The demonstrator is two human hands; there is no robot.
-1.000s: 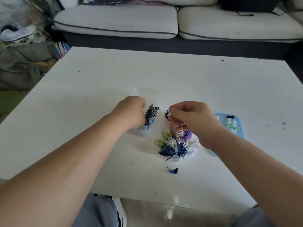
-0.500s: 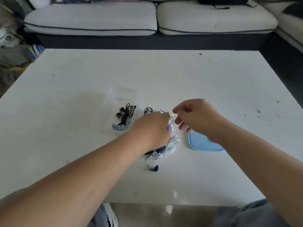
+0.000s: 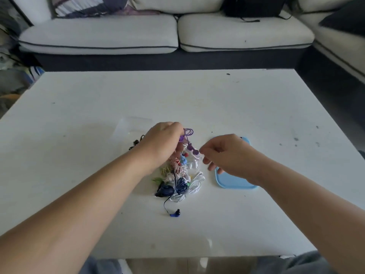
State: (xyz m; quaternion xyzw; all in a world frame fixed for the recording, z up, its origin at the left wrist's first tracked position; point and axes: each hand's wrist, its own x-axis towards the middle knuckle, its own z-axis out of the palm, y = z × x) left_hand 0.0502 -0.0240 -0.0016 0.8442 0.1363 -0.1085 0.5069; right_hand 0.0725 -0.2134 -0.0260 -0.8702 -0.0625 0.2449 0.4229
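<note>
The sorting appears to be at an early stage: the person's left hand (image 3: 164,143) is gripping the purple earphones (image 3: 188,135) with curled fingers and holding them lifted at the far edge of the pile of earphones (image 3: 177,180), their cord looping above the knuckles and the buds dangling toward the pile. Only the black earphones (image 3: 136,143) are lying apart, to the left of the pile by a clear container (image 3: 130,127), so they seem to be the one set dealt with. Pink, white, green, yellow and dark blue sets are lying heaped together and waiting, and a dark blue earbud (image 3: 175,213) is trailing out on the near side of the pile. The right hand (image 3: 227,155) is hovering just right of the pile with fingers loosely curled, thumb and forefinger close to the purple buds; whether they are pinching anything cannot be told. It is covering part of the blue lid (image 3: 233,182) on the desk (image 3: 197,99) to the right of the pile. The left hand is hiding most of the black earphones and the container's near side, and the container's outline is fading into the white surface. Something clear and glossy in the middle of the pile is too blurred to identify.
</note>
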